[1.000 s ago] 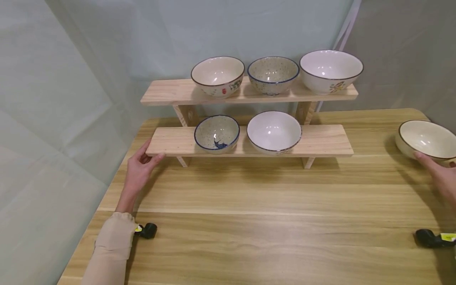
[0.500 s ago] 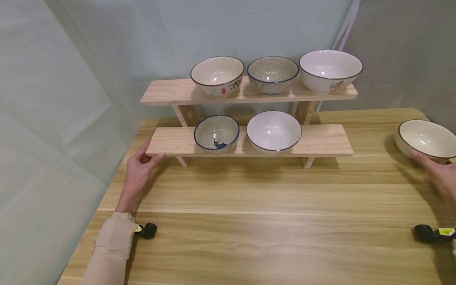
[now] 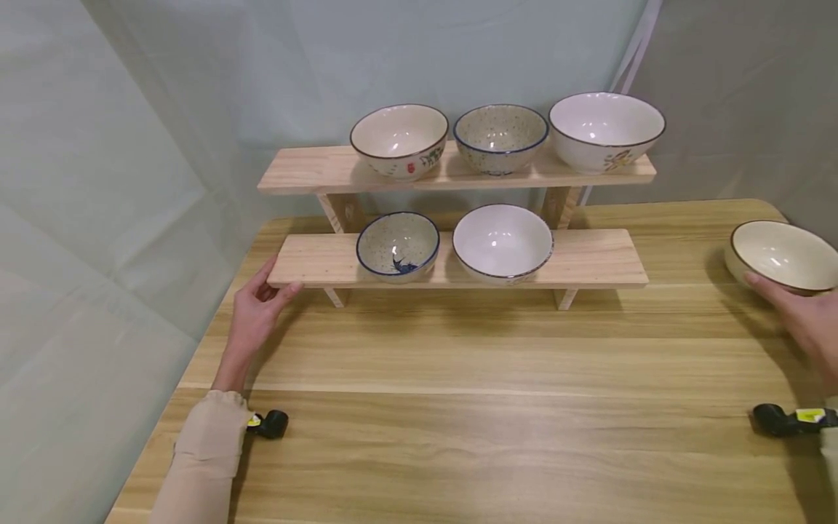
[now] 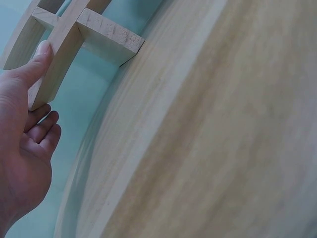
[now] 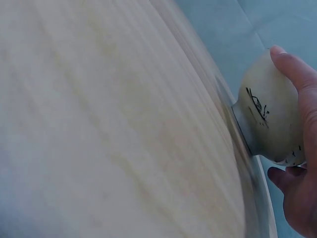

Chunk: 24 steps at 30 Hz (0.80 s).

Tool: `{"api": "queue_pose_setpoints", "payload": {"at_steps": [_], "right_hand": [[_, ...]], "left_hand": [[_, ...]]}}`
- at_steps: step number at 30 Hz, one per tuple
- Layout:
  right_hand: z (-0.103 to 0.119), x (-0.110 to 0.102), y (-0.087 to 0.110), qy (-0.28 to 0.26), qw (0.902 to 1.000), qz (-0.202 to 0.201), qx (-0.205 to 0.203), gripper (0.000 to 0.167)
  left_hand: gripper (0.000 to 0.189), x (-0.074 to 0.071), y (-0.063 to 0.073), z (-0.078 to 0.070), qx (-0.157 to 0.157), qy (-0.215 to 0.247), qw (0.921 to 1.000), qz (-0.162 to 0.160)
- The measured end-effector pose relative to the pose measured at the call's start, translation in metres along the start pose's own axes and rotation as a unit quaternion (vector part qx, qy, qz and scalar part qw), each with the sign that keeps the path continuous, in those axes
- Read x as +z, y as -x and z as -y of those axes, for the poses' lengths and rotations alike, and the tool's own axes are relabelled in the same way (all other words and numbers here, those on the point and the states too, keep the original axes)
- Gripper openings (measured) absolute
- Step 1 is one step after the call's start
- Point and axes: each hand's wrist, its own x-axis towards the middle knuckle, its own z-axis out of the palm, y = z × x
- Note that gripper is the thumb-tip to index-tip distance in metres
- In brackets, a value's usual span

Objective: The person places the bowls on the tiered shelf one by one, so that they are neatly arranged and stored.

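At the left end of a two-tier wooden display shelf (image 3: 314,258), my left hand (image 3: 255,309) grips the lower board. In the left wrist view the thumb presses one side of the board (image 4: 62,62) and the other fingers curl by its end. My right hand (image 3: 801,316) holds a cream bowl (image 3: 785,255) with a dark rim at the right side of the table. The right wrist view shows the thumb at the rim of this bowl (image 5: 267,109), fingers partly hidden behind it, and its foot at the tabletop. Black marks decorate its outside.
On the lower board sit a speckled blue-rimmed bowl (image 3: 398,247) and a white bowl (image 3: 503,244). The upper board carries a cream bowl (image 3: 399,142), a speckled bowl (image 3: 500,138) and a large white bowl (image 3: 607,131). Pale cloth (image 3: 419,51) hangs behind the wooden table (image 3: 458,407).
My right hand and wrist have shifted slightly left and up around the cream bowl, which has barely moved. The left hand keeps its place on the shelf.
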Motion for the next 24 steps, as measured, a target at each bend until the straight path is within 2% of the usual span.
{"api": "queue_pose_setpoints", "payload": {"at_steps": [4,19,24], "right_hand": [[0.0028,0.0010,0.0001,-0.004,0.9998,0.003,0.021,0.095],[-0.0004,0.0011,-0.0039,0.016,0.9997,0.009,0.017,0.098],[-0.0010,0.0010,-0.0045,0.005,0.9997,0.014,0.019,0.096]], "left_hand": [[0.073,0.0002,-0.0002,0.0007,-0.001,0.000,1.0000,0.001],[0.074,-0.0002,-0.0007,0.0000,-0.004,0.006,1.0000,0.004],[0.074,-0.0004,-0.0008,0.0003,-0.007,0.006,1.0000,0.004]]}}
